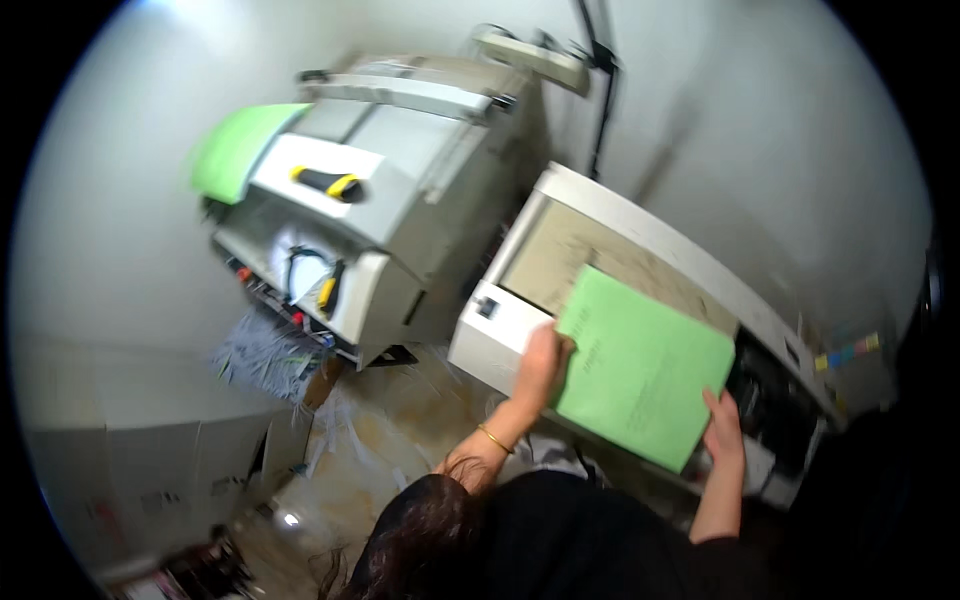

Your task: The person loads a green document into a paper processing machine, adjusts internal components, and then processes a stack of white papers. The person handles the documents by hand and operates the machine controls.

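Between my two hands is a light green booklet (640, 370) with faint dark print on its cover. My left hand (543, 365) grips its left edge, and my right hand (724, 430) takes hold near the lower right corner. Both sets of fingers are closed on it, with the fingertips partly hidden. The booklet is held over a low white machine (505, 330), whose beige worn top (565, 250) shows behind it. Dark machine parts (770, 395) are exposed to the right of the booklet.
A grey-white machine (400, 150) stands at the left, with green sheets (240, 150), a yellow-black tool (328, 184) and yellow-black pliers (327, 290) on it. Paper shreds (265, 360) are heaped below. A power strip (535, 62) and a dark pole (602, 110) are by the wall.
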